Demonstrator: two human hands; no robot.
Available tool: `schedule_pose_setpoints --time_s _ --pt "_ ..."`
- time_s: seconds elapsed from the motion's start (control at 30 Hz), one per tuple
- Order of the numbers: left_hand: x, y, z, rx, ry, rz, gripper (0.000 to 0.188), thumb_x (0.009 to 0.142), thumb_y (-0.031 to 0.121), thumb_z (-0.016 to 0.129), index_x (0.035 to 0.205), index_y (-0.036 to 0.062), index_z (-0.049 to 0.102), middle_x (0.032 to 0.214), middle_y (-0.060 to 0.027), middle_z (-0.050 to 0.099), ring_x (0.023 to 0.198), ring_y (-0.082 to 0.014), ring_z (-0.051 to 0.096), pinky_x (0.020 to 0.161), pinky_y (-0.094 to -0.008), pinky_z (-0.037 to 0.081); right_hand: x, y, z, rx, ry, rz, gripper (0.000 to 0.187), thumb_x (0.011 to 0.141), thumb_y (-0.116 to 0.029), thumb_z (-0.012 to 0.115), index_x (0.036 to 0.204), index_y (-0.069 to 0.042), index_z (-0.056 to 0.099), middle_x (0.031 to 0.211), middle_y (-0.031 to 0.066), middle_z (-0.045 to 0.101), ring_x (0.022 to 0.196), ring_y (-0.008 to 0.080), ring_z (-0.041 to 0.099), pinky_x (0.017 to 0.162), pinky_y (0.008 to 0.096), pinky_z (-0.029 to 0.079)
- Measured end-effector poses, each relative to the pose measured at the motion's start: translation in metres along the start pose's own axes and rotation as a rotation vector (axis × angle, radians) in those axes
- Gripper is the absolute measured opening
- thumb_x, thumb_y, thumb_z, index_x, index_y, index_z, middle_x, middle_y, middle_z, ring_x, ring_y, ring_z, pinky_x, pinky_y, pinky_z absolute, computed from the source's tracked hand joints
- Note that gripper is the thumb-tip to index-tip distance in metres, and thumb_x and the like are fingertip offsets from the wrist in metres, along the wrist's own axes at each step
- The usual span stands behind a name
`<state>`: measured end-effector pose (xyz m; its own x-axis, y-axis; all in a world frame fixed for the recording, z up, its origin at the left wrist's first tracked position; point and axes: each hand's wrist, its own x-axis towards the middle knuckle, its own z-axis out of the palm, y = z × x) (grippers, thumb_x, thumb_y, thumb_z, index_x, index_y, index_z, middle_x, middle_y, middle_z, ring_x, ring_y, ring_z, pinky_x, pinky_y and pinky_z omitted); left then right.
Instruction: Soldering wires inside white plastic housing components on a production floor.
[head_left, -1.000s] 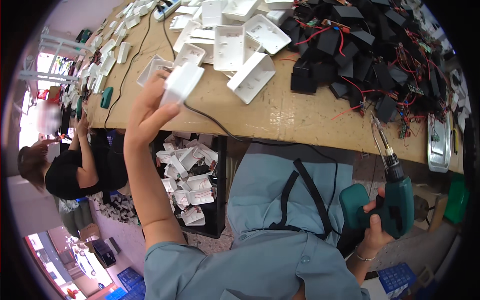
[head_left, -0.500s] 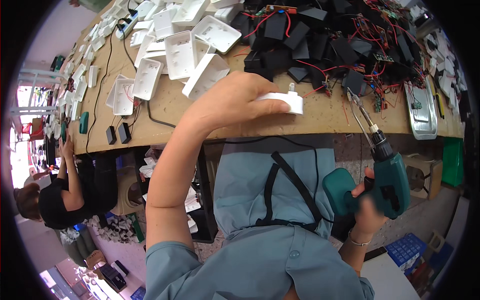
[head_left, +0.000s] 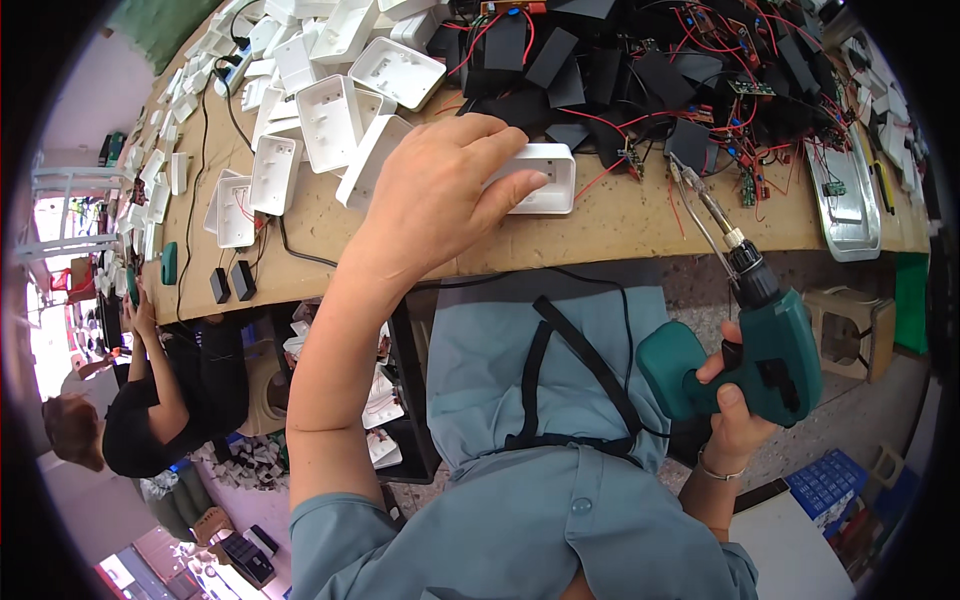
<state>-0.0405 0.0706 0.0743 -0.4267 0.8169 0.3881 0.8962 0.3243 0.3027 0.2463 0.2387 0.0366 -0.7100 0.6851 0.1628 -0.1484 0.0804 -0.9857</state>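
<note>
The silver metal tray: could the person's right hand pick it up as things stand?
Probably not without letting go first: the right hand is wrapped around the green soldering gun. Otherwise the way looks free: the metal tray lies by the near edge of the table.

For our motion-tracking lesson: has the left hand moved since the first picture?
Yes: judged against the white box pile, the left hand moved right, nearer the black parts.

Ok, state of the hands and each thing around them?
Left hand: gripping white casing
White casing: open, interior showing
Right hand: wrapped around green soldering gun
Green soldering gun: held by its handle
Metal tray: holding small circuit board
Black boxes: heaped among red wires
</note>
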Motion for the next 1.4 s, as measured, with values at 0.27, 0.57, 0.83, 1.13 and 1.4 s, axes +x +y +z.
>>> schedule_pose_setpoints --time_s 0.27,0.57,0.83,1.13,1.4 --pt "0.013 0.018 0.002 0.18 0.005 0.114 0.019 0.08 0.022 0.067 0.093 0.0078 0.066 0.091 -0.0046 0.061 0.084 -0.0237 0.058 0.079 -0.0371 0.043 0.0 0.005 -0.011 0.025 0.031 -0.002 0.066 0.077 -0.021 0.072 0.128 0.009 0.042 0.113 0.0251 0.059 0.069 0.0189 0.063 0.06 0.0275 0.052" --pt "0.071 0.042 0.026 0.42 -0.215 0.636 0.007 0.068 0.014 0.065 0.062 0.0097 0.066 0.081 -0.0007 0.051 0.085 -0.0166 0.051 0.086 -0.0344 0.038 -0.003 0.004 -0.018 -0.003 0.064 0.005 0.065 0.077 -0.023 0.071 0.127 0.009 0.043 0.111 0.0232 0.06 0.068 0.0184 0.062 0.06 0.027 0.051" --pt "0.092 0.038 0.03 0.339 -0.355 0.921 0.004 0.065 0.014 0.063 0.061 0.0138 0.061 0.08 0.0009 0.05 0.083 -0.0162 0.051 0.082 -0.0317 0.039 -0.006 0.004 -0.025 0.003 0.116 0.008 0.067 0.077 -0.024 0.071 0.127 0.009 0.042 0.111 0.0235 0.06 0.069 0.0182 0.062 0.06 0.027 0.051" --pt "0.108 0.032 0.03 -0.714 0.173 0.2 0.003 0.083 -0.004 0.065 0.085 -0.0038 0.063 0.101 -0.0082 0.062 0.09 -0.0135 0.061 0.078 -0.0237 0.049 0.003 0.003 -0.026 0.088 0.143 -0.035 0.068 0.079 -0.023 0.07 0.131 0.008 0.038 0.115 0.0243 0.057 0.07 0.0184 0.061 0.061 0.0271 0.051" --pt "0.112 0.028 0.003 -1.267 0.69 0.084 0.006 0.086 -0.005 0.061 0.091 -0.0046 0.064 0.099 -0.0122 0.064 0.089 -0.0172 0.063 0.081 -0.028 0.052 0.02 0.006 -0.014 0.337 0.087 -0.085 0.065 0.084 -0.02 0.067 0.133 0.006 0.034 0.118 0.0243 0.055 0.073 0.0163 0.06 0.06 0.0265 0.052"
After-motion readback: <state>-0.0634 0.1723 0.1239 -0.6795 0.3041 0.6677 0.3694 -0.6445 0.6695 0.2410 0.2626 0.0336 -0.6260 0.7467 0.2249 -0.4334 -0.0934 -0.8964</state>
